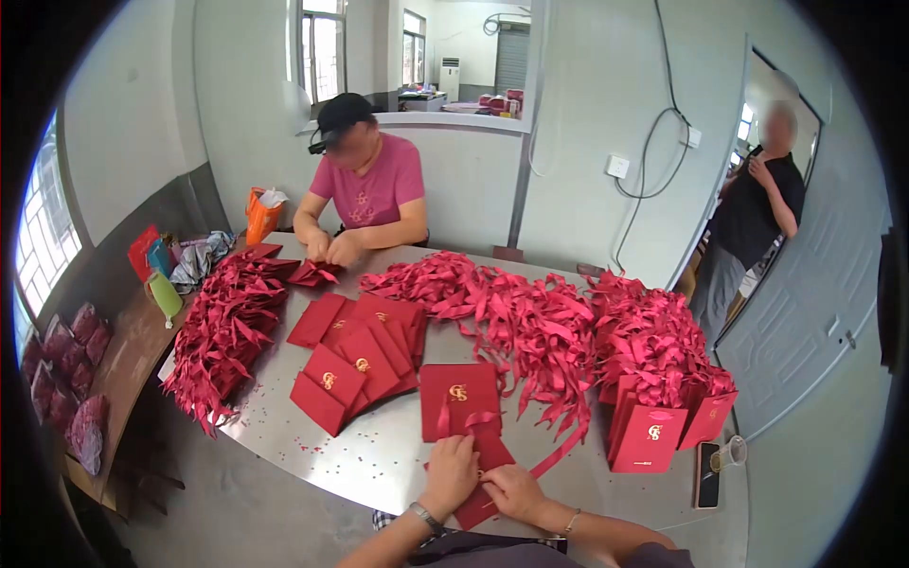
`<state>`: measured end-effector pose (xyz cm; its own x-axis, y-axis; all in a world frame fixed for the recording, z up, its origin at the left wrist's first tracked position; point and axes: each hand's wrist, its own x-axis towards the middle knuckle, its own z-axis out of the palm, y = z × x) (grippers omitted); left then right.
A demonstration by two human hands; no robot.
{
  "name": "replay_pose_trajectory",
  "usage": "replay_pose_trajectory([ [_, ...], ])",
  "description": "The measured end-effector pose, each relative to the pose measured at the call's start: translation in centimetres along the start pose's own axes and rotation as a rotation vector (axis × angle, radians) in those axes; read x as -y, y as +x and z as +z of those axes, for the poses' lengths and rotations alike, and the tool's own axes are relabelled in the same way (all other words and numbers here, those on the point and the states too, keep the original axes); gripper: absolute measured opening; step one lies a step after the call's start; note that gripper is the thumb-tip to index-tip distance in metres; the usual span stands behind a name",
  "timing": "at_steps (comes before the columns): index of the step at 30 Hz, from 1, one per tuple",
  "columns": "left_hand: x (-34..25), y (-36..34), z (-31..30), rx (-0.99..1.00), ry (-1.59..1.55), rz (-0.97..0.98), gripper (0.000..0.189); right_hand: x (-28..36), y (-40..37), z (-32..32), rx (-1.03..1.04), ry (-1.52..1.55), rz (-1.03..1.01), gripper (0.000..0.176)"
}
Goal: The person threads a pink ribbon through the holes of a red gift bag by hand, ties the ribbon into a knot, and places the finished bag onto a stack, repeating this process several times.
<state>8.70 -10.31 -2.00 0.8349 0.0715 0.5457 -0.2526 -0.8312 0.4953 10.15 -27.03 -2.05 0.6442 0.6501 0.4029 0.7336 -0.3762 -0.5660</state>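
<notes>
In front of me a red paper gift bag (480, 514) lies on the metal table, partly covered by both hands. My left hand (451, 475) is closed over its left side near the top, fingers curled down. My right hand (514, 494) pinches at its right side; exactly what the fingertips grip is hidden. A loose red ribbon (561, 449) runs up and right from near my right hand. Just beyond, a flat red bag with a gold emblem (460, 396) lies partly beneath another ribbon end.
A heap of red ribbons (530, 322) spreads across the table (379, 483). Stacked red bags (346, 364) lie left, upright ones (649, 437) right, beside a phone (707, 475) and plastic cup (732, 452). Across, a person in a cap (365, 185) handles red pieces; another person stands in the doorway.
</notes>
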Motion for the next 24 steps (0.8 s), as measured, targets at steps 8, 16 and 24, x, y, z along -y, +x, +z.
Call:
replay_pose_trajectory([
  [8,0.8,-0.5,0.1,-0.014,-0.098,-0.005,0.034,0.6,0.0,0.4,0.008,-0.117,0.023,0.013],
  [16,1.0,-0.4,0.2,0.015,-0.077,0.017,0.038,0.5,-0.3,0.4,-0.040,-0.116,-0.009,0.013],
  [24,0.8,-0.1,0.5,0.052,-0.050,-0.025,0.033,-0.6,-0.2,0.2,-0.040,0.082,0.035,0.013],
])
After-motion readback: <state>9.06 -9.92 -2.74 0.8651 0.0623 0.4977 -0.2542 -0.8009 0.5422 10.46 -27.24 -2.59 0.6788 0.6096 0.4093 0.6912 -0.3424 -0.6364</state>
